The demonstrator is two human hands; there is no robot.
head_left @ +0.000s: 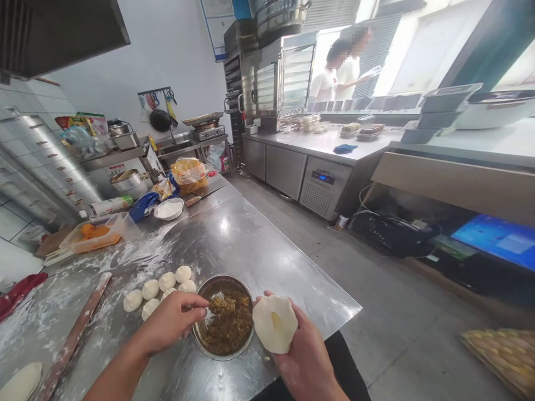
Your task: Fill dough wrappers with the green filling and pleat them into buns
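My left hand (pixel 173 320) is closed in a pinch on a small utensil, dipping it into the brown minced filling (pixel 229 328) in a steel bowl (pixel 228 277); a lump of filling sits at its tip. Beside the bowl's right rim, my right hand (pixel 305 356) cups a flat round dough wrapper (pixel 275 323) on its fingers. Several small dough balls (pixel 159 288) lie on the floured steel table (pixel 251 245) just left of the bowl.
A wooden rolling pin (pixel 75 334) lies at the left, a dough piece (pixel 20 381) at the bottom left corner. Farther back stand a plastic tub with orange food (pixel 94 234), a white bowl of flour (pixel 168 209) and bags. Two people (pixel 343 67) stand at the far counter.
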